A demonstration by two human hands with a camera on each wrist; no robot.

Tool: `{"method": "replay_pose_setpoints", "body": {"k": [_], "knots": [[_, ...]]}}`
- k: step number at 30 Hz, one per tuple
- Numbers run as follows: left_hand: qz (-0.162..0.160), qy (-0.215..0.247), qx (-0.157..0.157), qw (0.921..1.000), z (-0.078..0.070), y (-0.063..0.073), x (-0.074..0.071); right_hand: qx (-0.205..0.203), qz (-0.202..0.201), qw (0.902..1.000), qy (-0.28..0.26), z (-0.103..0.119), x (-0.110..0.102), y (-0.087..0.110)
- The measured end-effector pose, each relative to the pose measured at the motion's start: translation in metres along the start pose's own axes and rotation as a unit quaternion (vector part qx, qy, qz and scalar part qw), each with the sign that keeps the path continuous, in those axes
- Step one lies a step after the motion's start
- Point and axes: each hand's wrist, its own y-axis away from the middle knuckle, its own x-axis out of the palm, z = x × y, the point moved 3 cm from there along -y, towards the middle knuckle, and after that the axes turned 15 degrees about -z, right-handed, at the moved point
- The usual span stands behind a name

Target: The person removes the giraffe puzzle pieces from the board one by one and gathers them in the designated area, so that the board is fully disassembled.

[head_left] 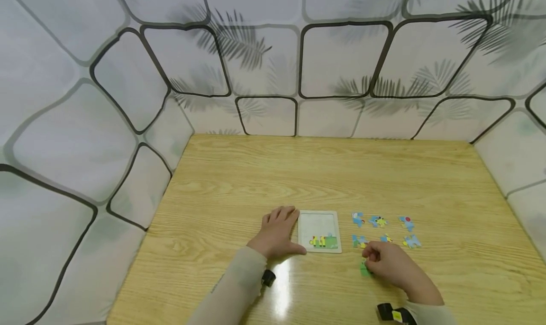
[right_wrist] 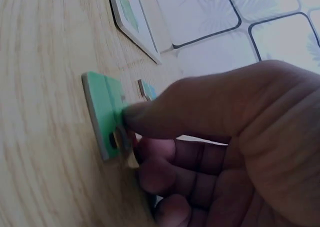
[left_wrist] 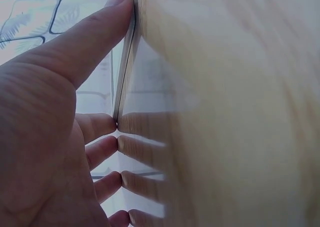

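Observation:
My left hand (head_left: 276, 232) is spread at the left side of a shallow white puzzle tray (head_left: 316, 219). Its thumb (left_wrist: 102, 32) reaches the tray's near corner and its index fingertip touches the far part of the left edge. Joined green and yellow puzzle pieces (head_left: 327, 242) lie along the bottom of the tray. To the right of the tray, my right hand (head_left: 390, 263) pinches a green puzzle piece (right_wrist: 102, 109) between thumb and curled fingers, low over the table. The thumb covers one end of the piece.
Loose blue puzzle pieces lie in two rows right of the tray, among them one with a red dot (head_left: 407, 222) and one with a yellow shape (head_left: 378, 221). Another blue piece (head_left: 412, 241) lies beyond my right hand. Patterned fabric walls (head_left: 264, 55) border the wooden table (head_left: 256, 173).

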Motion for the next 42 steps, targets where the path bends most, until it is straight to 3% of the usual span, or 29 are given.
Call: {"method": "replay_pose_setpoints", "body": {"k": [5, 11, 15, 18, 22, 29, 36, 42], "knots": [[0.002, 0.002, -0.002, 1.0, 0.0, 0.0, 0.0, -0.031, -0.022, 0.9993, -0.002, 0.013, 0.005, -0.005], [-0.001, 0.002, -0.003, 1.0, -0.001, 0.001, -0.001, -0.09, -0.025, 0.9952, -0.029, 0.047, 0.025, -0.021], [-0.007, -0.005, -0.001, 1.0, 0.0, 0.001, 0.0, -0.171, -0.031, 0.9848, 0.005, 0.071, 0.041, -0.032], [-0.009, -0.005, 0.0, 0.9999, -0.001, 0.001, 0.0, -0.2, -0.04, 0.9779, 0.048, 0.083, 0.049, -0.038], [-0.007, -0.001, 0.001, 1.0, -0.001, 0.001, 0.001, -0.186, -0.027, 0.9797, 0.069, 0.086, 0.054, -0.041], [-0.01, -0.008, -0.001, 0.9999, -0.001, 0.001, -0.001, -0.183, -0.017, 0.9812, 0.058, 0.083, 0.061, -0.045], [-0.009, -0.005, -0.001, 0.9999, 0.0, 0.0, -0.001, -0.121, 0.01, 0.9923, 0.021, 0.08, 0.063, -0.051], [-0.006, -0.009, 0.0, 0.9999, 0.001, 0.0, 0.0, -0.104, 0.021, 0.9943, -0.006, 0.079, 0.063, -0.055]]}}
